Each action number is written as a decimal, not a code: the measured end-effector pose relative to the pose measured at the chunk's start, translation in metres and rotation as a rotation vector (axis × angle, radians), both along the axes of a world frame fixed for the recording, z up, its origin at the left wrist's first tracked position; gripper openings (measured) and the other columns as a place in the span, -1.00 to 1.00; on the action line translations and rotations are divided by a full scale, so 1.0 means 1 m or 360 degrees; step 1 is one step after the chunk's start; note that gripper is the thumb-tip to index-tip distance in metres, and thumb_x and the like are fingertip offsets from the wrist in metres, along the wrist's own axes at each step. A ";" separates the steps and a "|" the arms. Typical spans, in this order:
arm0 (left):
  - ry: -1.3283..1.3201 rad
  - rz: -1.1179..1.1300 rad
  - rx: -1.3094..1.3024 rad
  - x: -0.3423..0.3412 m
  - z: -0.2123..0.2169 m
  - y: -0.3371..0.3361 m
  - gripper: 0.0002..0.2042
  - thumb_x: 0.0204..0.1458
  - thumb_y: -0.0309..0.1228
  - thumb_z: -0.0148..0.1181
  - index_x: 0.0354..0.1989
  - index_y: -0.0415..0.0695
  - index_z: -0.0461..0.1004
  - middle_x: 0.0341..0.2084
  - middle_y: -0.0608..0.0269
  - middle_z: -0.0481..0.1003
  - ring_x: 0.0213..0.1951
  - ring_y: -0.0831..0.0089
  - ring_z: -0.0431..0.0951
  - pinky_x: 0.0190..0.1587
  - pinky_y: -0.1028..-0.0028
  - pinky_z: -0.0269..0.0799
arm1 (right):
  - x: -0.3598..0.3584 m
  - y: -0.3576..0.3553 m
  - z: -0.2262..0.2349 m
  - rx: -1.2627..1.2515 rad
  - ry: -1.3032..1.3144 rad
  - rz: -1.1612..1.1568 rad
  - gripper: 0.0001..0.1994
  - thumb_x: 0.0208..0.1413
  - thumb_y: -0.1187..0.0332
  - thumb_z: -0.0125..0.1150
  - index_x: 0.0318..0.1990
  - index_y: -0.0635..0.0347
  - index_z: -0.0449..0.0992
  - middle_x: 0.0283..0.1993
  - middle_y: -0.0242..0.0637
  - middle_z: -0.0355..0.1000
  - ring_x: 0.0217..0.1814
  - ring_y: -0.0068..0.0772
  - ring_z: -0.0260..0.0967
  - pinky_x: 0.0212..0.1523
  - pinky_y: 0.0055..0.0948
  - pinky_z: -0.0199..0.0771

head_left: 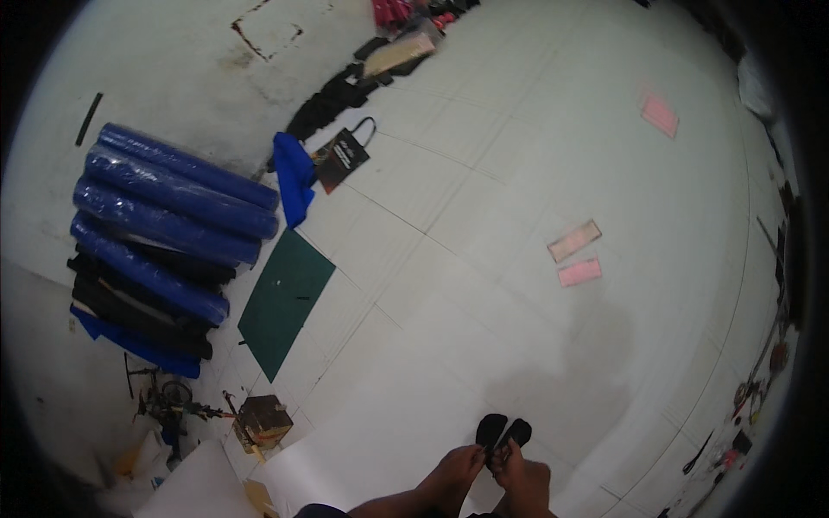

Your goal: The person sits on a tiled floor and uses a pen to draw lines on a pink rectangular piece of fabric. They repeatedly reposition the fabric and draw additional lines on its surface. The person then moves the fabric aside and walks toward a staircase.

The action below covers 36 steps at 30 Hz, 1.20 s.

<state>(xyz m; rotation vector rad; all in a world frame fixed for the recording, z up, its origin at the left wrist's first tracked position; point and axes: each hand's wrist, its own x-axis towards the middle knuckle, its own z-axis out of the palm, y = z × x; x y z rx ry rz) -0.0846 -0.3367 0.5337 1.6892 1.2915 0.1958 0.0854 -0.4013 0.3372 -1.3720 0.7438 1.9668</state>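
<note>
Held item: a small black piece (503, 431) with two rounded lobes, apparently soft fabric, sits low in the view above a white tiled floor (484, 198); its exact kind is too small to tell.
Left hand: the left hand (455, 472) reaches in from the lower edge, its fingertips pinched on the left lobe's lower edge.
Right hand: the right hand (521, 475) lies just beside the left, its fingers closed on the right lobe's lower edge; both hands grip the piece together.
Step in hand: judging from the paired pinch, the piece is held up between both hands, perhaps being spread or aligned.
Handling: a limp piece like this calls for an even grip on both edges, since a slack side would droop.
Nearest to the piece: a small brown box (262, 420) lies to its left, with a tangle of small tools (168, 399) beyond that.
Up-left of the piece: a dark green mat (285, 300) lies flat on the floor.
Far left of the piece: blue rolls (168, 220) lie stacked side by side over black material.
Above the piece: two pink rectangles (577, 256) lie close together, well apart from the hands.
Far up-left of the piece: a blue cloth (294, 177) lies beside a black paper bag (343, 158).
</note>
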 end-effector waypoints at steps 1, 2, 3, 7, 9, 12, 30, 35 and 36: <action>0.0028 0.0016 -0.0004 -0.003 0.030 0.000 -0.76 0.18 -0.39 0.07 -0.09 -0.29 0.44 -0.17 -0.17 0.54 -0.14 -0.10 0.53 -0.06 0.12 0.43 | 0.012 -0.018 0.010 0.0036 0.0095 -0.0005 -0.66 0.38 -0.02 0.04 -0.31 0.01 0.34 -0.48 -0.34 0.36 -0.58 -0.42 0.27 -0.67 -0.47 0.14; 0.0037 0.0043 -0.0013 -0.007 0.057 -0.002 -0.77 0.19 -0.40 0.04 -0.11 -0.31 0.43 -0.17 -0.20 0.54 -0.15 -0.12 0.53 -0.08 0.11 0.43 | 0.028 -0.035 0.023 0.0064 0.0176 -0.0017 -0.66 0.38 -0.03 0.04 -0.31 0.02 0.34 -0.47 -0.33 0.36 -0.58 -0.41 0.27 -0.68 -0.47 0.13; 0.0074 0.0064 -0.0011 -0.017 0.090 0.000 -0.78 0.20 -0.41 0.00 -0.12 -0.33 0.42 -0.17 -0.24 0.53 -0.17 -0.13 0.52 -0.09 0.11 0.43 | 0.041 -0.035 0.036 0.0092 0.0278 -0.0014 -0.65 0.37 -0.03 0.04 -0.30 0.02 0.33 -0.46 -0.32 0.36 -0.58 -0.40 0.27 -0.68 -0.46 0.13; -0.0049 0.0878 -0.0249 -0.060 0.091 -0.055 -0.69 0.22 -0.27 0.05 -0.03 -0.28 0.45 -0.17 -0.19 0.56 -0.14 -0.07 0.57 -0.06 0.17 0.47 | 0.120 -0.008 0.113 0.0140 -0.0686 0.0494 -0.63 0.35 -0.01 0.06 -0.32 0.09 0.36 -0.46 -0.29 0.38 -0.60 -0.38 0.28 -0.68 -0.42 0.18; -0.0151 0.1247 -0.0345 -0.089 0.088 -0.065 -0.64 0.23 -0.20 0.08 0.02 -0.25 0.46 -0.18 -0.17 0.58 -0.12 -0.03 0.60 -0.04 0.20 0.50 | 0.178 -0.007 0.118 0.0403 -0.1020 0.0977 -0.67 0.36 -0.01 0.06 -0.19 0.08 0.43 -0.39 -0.28 0.45 -0.52 -0.35 0.39 -0.56 -0.33 0.40; -0.0239 0.1563 -0.0327 -0.149 0.083 -0.079 -0.57 0.25 -0.10 0.12 0.09 -0.20 0.49 -0.18 -0.13 0.60 -0.10 0.02 0.63 -0.01 0.25 0.53 | 0.240 -0.038 0.103 0.0734 -0.1375 0.1123 -0.73 0.40 0.02 0.03 -0.20 -0.03 0.41 -0.56 -0.47 0.33 -0.75 -0.56 0.13 -0.80 -0.54 0.11; -0.0641 0.2823 -0.0172 -0.563 0.098 -0.244 -0.61 0.28 -0.40 0.08 0.28 -0.13 0.35 -0.07 0.05 0.56 -0.13 0.28 0.60 0.00 0.28 0.55 | -0.190 0.288 0.223 0.1083 -0.1465 0.2250 -0.62 0.21 -0.04 0.26 -0.32 0.10 0.46 -0.54 -0.30 0.41 -0.57 -0.28 0.31 -0.53 -0.25 0.33; -0.0083 0.2710 0.0479 -0.636 0.056 -0.268 -0.71 0.33 -0.33 -0.03 0.13 -0.16 0.44 -0.30 0.30 0.47 -0.35 0.48 0.40 -0.24 0.39 0.40 | -0.374 0.383 0.222 0.1252 -0.1481 0.2375 -0.64 0.23 0.00 0.22 -0.28 0.13 0.47 -0.50 -0.25 0.43 -0.52 -0.24 0.35 -0.48 -0.22 0.37; -0.0431 0.2726 0.0739 -0.646 0.036 -0.277 -0.67 0.37 -0.37 -0.13 0.24 -0.09 0.39 -0.31 0.48 0.37 -0.44 0.68 0.23 -0.35 0.54 0.30 | -0.413 0.400 0.217 0.1297 -0.1454 0.2404 -0.65 0.24 0.00 0.22 -0.27 0.14 0.47 -0.49 -0.24 0.43 -0.51 -0.23 0.36 -0.47 -0.21 0.38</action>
